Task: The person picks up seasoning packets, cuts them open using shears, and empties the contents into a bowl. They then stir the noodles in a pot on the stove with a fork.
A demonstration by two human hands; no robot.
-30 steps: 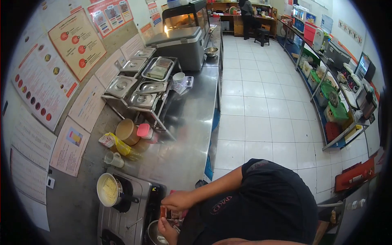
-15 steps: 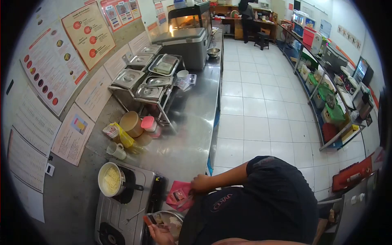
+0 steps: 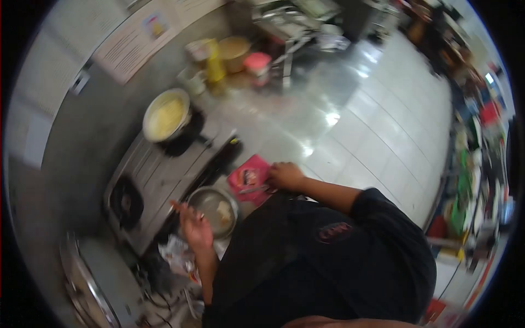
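Fingers of the left hand (image 3: 197, 227) pinch a small reddish item (image 3: 175, 205) at their tips, beside the metal bowl (image 3: 213, 212); the palm is turned partly upward, with the forearm rising from the lower edge of the view. Right hand (image 3: 286, 176): forearm extends inward from the dark sleeve, fingers curled at the right edge of the pink packet (image 3: 250, 177); blur prevents telling whether they grip it. Packet position: flat on the tabletop (image 3: 279, 128), between bowl and right hand
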